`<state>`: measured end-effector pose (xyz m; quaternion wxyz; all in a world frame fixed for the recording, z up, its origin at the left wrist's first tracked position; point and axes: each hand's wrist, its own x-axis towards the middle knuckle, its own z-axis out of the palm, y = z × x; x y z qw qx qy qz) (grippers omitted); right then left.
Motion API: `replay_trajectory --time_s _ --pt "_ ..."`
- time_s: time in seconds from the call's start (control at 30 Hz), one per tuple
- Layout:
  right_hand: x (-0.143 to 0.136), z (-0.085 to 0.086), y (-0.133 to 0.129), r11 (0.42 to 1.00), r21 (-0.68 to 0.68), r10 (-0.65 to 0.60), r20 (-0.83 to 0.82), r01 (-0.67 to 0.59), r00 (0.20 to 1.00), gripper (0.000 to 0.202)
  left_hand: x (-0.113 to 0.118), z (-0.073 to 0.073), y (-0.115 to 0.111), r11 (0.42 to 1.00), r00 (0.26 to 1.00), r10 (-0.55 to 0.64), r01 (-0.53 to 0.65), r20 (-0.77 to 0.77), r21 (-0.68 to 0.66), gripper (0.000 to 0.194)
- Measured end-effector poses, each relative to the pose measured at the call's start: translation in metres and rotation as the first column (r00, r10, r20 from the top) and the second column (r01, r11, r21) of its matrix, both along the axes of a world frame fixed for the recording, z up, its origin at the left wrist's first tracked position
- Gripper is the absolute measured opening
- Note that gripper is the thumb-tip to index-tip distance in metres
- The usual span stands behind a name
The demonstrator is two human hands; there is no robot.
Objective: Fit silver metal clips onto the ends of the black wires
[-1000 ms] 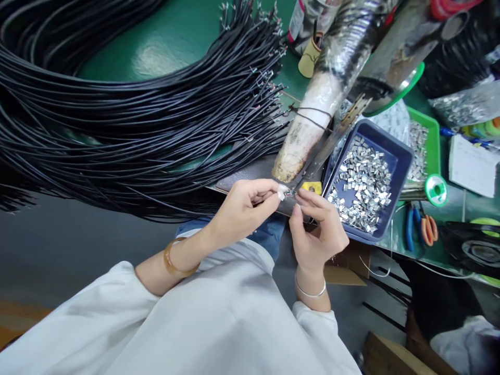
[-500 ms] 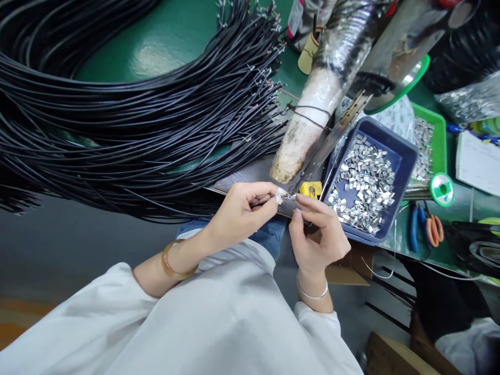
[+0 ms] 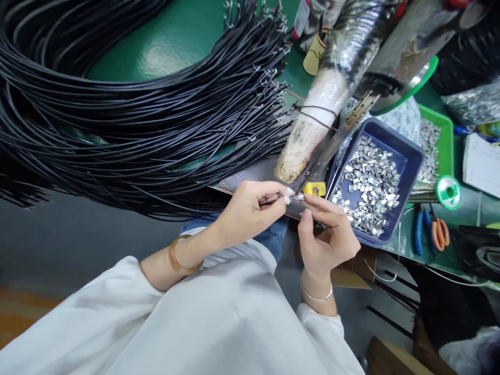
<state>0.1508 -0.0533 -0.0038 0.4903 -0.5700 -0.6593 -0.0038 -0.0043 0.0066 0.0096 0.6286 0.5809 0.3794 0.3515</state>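
My left hand [image 3: 250, 213] is closed in a pinch around a thin black cable [image 3: 269, 201], close to the cable's end. A small pale piece and a shiny metal connector end [image 3: 297, 197] stick out past the left fingertips. My right hand [image 3: 330, 237] is just to the right, its index fingertip at the tip of the connector. A gap shows between the right thumb and index finger, with the other fingers curled loosely. Whether the right fingers grip the connector from behind is hidden. A yellow block [image 3: 314, 188] sits just beyond the right fingertips.
A large bundle of black cables [image 3: 156, 114] covers the left of the green table [image 3: 179, 47]. On the right are a blue tray [image 3: 410, 156] of small metal shells, a green tray [image 3: 448, 138], a solder spool [image 3: 448, 192] and pliers [image 3: 439, 234]. A wrapped tube [image 3: 308, 125] slants overhead.
The whole view has shifted slightly, so both hands and the table's things appear a little further right. The left hand keeps its pinch on the cable, and the right hand stays beside the connector.
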Motion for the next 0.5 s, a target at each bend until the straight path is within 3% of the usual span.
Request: replay_trajectory --time_s 0.1,0.27,0.37,0.5 --pt "0.0 -0.001 0.001 1.0 -0.004 -0.008 -0.01 0.008 1.0 0.014 0.0 -0.001 0.0 1.0 1.0 -0.008 0.008 0.009 -0.009 0.017" --pt "0.005 -0.005 -0.006 0.997 0.058 -0.033 -0.186 0.044 0.982 0.014 -0.006 -0.001 -0.002 0.997 1.0 -0.01 0.011 0.015 -0.077 0.018" --pt "0.009 -0.008 -0.01 0.987 0.106 -0.111 -0.115 0.123 0.987 0.017 -0.008 -0.001 -0.004 0.991 0.999 -0.009 0.015 0.043 -0.13 0.018" --pt "0.006 -0.011 -0.008 0.992 0.123 -0.015 -0.151 0.033 0.988 0.035 -0.01 -0.003 -0.004 0.992 0.998 -0.004 0.013 0.069 -0.128 0.019"
